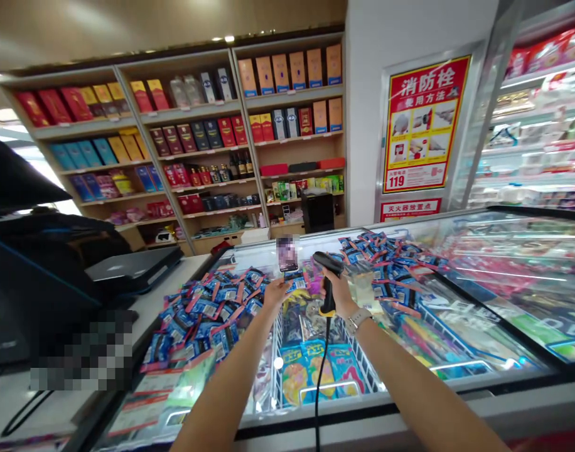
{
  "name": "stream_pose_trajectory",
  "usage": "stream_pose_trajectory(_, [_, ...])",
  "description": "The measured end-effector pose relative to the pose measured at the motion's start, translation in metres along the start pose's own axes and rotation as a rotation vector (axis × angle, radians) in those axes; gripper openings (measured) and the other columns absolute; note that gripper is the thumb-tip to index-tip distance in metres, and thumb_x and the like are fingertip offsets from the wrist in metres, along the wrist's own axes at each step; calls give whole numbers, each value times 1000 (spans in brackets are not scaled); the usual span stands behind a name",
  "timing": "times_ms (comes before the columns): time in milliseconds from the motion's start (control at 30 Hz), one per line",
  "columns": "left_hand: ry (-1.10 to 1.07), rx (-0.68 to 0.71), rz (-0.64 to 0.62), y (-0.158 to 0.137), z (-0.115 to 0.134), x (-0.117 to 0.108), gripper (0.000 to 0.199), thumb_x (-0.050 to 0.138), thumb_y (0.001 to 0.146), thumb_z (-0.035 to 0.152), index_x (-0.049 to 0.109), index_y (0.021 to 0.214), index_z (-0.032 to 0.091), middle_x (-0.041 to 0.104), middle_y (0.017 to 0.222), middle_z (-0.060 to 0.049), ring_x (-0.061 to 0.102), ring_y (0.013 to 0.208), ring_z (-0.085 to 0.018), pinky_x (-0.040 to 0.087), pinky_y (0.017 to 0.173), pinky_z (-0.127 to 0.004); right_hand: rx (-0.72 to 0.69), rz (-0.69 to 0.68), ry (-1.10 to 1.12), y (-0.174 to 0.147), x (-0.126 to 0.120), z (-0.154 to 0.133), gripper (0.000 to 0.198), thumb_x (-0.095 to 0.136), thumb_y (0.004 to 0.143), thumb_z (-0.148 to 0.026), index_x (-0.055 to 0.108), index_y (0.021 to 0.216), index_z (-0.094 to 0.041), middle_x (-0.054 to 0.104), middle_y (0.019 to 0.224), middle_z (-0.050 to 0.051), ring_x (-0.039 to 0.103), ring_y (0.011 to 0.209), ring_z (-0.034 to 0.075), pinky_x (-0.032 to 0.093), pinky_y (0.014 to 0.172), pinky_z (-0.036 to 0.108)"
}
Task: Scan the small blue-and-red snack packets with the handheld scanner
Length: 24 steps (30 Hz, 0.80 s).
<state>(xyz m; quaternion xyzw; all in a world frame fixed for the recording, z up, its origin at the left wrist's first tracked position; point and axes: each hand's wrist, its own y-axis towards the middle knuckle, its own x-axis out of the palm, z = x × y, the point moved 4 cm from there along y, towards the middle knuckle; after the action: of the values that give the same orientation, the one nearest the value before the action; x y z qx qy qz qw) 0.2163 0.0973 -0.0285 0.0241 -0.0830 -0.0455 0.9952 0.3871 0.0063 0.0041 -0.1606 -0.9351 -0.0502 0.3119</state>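
My left hand pinches a small blue and pink packet by its edge, above the glass top of a chest freezer. A black barcode scanner is gripped upright in my right hand, its head pointing left toward the packet. The scanner's cable hangs down to the near edge. A phone with a lit screen lies just beyond the packet. On the glass to the left rests a pile of similar packets; another pile spreads to the right.
Under the glass, colourful bags sit in a wire basket. At left, a counter carries dark checkout equipment. Shelves of boxed goods stand behind, beside a red and yellow wall poster. A lit display fridge is at right.
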Motion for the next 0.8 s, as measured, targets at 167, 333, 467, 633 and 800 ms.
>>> stream_pose_trajectory(167, [-154,73,103,-4,-15,-15,29,82,59,30,62,73,16,53,58,6,60,64,-11,57,80,-34,73,-133,-256,-16,11,12,32,76,66,-40,53,57,-20,51,42,-4,41,32,9,31,31,22])
stream_pose_trajectory(333, [-184,91,158,-5,-17,-14,24,77,63,31,57,71,18,51,57,6,59,64,-11,57,81,-34,47,-215,-413,-27,-3,12,27,75,67,-36,58,57,-18,53,40,-2,38,28,8,26,28,21])
stream_pose_trajectory(467, [-183,85,150,-9,-14,-13,24,75,64,32,56,70,18,56,62,5,62,68,-12,56,83,-34,61,-188,-382,-31,-5,18,24,77,64,-26,56,55,-18,50,36,-4,34,24,6,21,26,19])
stream_pose_trajectory(633, [-206,77,150,-10,-14,-15,22,74,65,28,54,67,18,52,56,7,61,65,-12,56,82,-34,99,-198,-421,-33,-5,19,26,76,65,-27,55,53,-18,49,37,-4,35,25,6,22,27,18])
stream_pose_trajectory(800, [-170,98,147,-9,-16,-14,24,73,65,30,52,66,19,52,56,7,58,61,-11,57,77,-31,125,-239,-429,-31,-6,15,28,77,65,-37,60,59,-15,52,41,-2,38,28,8,26,29,20])
